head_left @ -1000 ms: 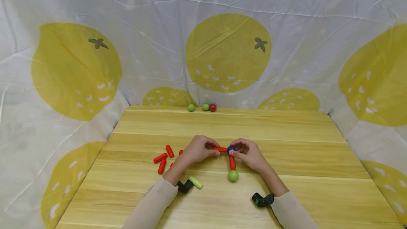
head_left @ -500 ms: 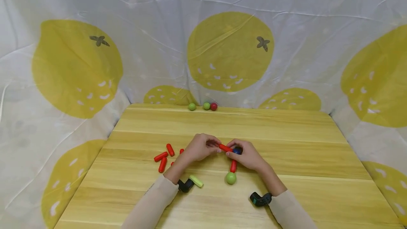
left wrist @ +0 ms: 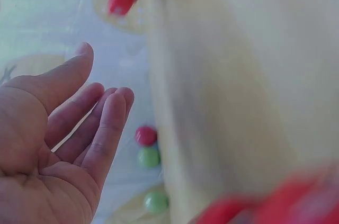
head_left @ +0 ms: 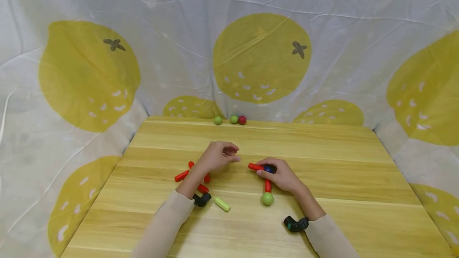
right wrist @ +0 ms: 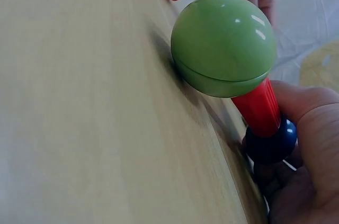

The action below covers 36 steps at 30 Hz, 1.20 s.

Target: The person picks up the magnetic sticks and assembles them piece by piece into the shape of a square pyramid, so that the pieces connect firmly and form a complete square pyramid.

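- Right hand point(head_left: 281, 175) grips the blue ball point(head_left: 269, 169) mid-table point(head_left: 333, 174); one rod point(head_left: 255, 167) juts left, another point(head_left: 268, 186) runs nearward to the green ball point(head_left: 267, 198).
- Left hand point(head_left: 219, 156) hovers, fingers relaxed, a gap between it and the jutting rod.
- Loose rods point(head_left: 181, 176) crowd the left forearm point(head_left: 190, 184).
- Far balls point(head_left: 234, 119) line the back edge, well beyond both hands.

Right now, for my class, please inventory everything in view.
Held ball: one, blue, right of centre
Centre sticks: two, red, at held ball
Near ball: one, green, stick's end
Loose sticks: four visible, red, left
Pale stick: one, yellow-green, front centre
Far balls: two green, one red, far edge
Table: one, yellowish, below
Cloth: number unclear, white and yellow, behind
Devices: two, black, wrists
Sleeves: two, beige, forearms
Left hand: one, over table
Right hand: one, on held ball
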Tool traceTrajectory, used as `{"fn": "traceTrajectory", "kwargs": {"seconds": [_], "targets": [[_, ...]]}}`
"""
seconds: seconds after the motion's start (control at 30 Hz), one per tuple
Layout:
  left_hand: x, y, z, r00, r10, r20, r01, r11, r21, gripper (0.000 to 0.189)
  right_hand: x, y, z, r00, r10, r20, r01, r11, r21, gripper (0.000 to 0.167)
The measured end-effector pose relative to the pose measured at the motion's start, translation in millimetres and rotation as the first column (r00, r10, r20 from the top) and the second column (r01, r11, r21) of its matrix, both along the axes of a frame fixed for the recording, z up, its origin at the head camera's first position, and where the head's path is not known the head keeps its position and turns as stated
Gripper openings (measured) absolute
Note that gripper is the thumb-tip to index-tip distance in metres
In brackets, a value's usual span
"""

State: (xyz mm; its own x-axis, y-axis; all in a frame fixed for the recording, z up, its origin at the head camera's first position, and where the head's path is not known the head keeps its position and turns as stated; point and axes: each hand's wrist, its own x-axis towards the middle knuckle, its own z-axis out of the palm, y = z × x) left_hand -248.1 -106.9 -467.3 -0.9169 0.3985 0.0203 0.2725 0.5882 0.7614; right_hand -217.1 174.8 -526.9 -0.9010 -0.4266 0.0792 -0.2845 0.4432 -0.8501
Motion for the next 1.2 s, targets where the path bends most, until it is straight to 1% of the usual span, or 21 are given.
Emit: {"fn": "traceTrajectory", "kwargs": {"seconds": [0.13, 0.2, 0.23, 0.33, 0.43, 0.53, 0.63, 0.7, 0.8, 0.9, 1.0, 1.1, 1.2], "targets": [[-23.8, -18.7, 18.1, 0.996, 0.077, -0.039, -0.078, 0.997, -0.015, 0.041, -1.6, -1.1, -1.9, 0.999, -0.027, 0.016, 0.027, 1.0, -0.009, 0.023], [-37.2, -28.4, 22.7, 0.991, 0.121, -0.053, -0.121, 0.993, -0.011, 0.042, -1.9, -2.1, -3.0, 0.999, -0.033, 0.023, 0.034, 0.999, -0.016, 0.022], [-43.8, -33.1, 23.3, 0.989, 0.14, -0.055, -0.14, 0.99, 0.0, 0.042, -1.9, -2.7, -3.5, 0.999, -0.032, 0.025, 0.033, 0.999, -0.02, 0.022], [-62.9, -46.1, 19.5, 0.985, 0.167, -0.049, -0.165, 0.986, 0.032, 0.042, -1.6, -3.9, -5.3, 1.0, -0.026, 0.014, 0.026, 0.999, -0.023, 0.023], [-78.8, -56.2, 11.4, 0.983, 0.18, -0.031, -0.179, 0.983, 0.041, 0.042, -0.7, -3.5, -6.8, 1.0, -0.029, 0.0, 0.029, 0.999, -0.025, 0.023], [-92.0, -63.0, 4.0, 0.98, 0.201, -0.007, -0.201, 0.98, 0.006, 0.049, 0.4, -1.8, -7.0, 0.999, -0.045, 0.009, 0.045, 0.999, -0.025, 0.021], [-103.5, -67.3, -0.1, 0.975, 0.22, 0.013, -0.219, 0.975, -0.033, 0.057, 1.5, 0.2, -5.9, 0.999, -0.044, 0.017, 0.045, 0.999, -0.018, 0.021], [-111.0, -68.2, -0.7, 0.975, 0.22, 0.014, -0.219, 0.974, -0.047, 0.06, 1.5, 1.1, -4.7, 0.999, -0.042, 0.018, 0.042, 0.999, -0.014, 0.022], [-122.2, -63.4, -2.4, 0.983, 0.183, -0.008, -0.183, 0.98, -0.08, 0.06, 2.4, 4.5, -4.5, 0.999, -0.051, 0.018, 0.051, 0.999, -0.018, 0.022], [-130.4, -56.1, -3.9, 0.991, 0.131, -0.042, -0.135, 0.984, -0.118, 0.059, 1.4, 6.3, -4.3, 0.998, -0.063, 0.012, 0.063, 0.998, -0.026, 0.022], [-134.0, -49.9, -6.5, 0.993, 0.083, -0.086, -0.096, 0.981, -0.166, 0.056, -0.4, 5.9, -5.2, 0.998, -0.055, 0.005, 0.055, 0.998, -0.029, 0.021], [-132.9, -46.9, -10.6, 0.991, 0.08, -0.105, -0.1, 0.976, -0.194, 0.049, -1.4, 4.0, -7.3, 0.999, -0.039, -0.001, 0.039, 0.999, -0.029, 0.021], [-127.3, -46.1, -13.3, 0.99, 0.094, -0.102, -0.114, 0.971, -0.209, 0.041, -1.0, 2.6, -8.5, 0.999, -0.034, 0.009, 0.034, 0.999, -0.029, 0.022]]}}
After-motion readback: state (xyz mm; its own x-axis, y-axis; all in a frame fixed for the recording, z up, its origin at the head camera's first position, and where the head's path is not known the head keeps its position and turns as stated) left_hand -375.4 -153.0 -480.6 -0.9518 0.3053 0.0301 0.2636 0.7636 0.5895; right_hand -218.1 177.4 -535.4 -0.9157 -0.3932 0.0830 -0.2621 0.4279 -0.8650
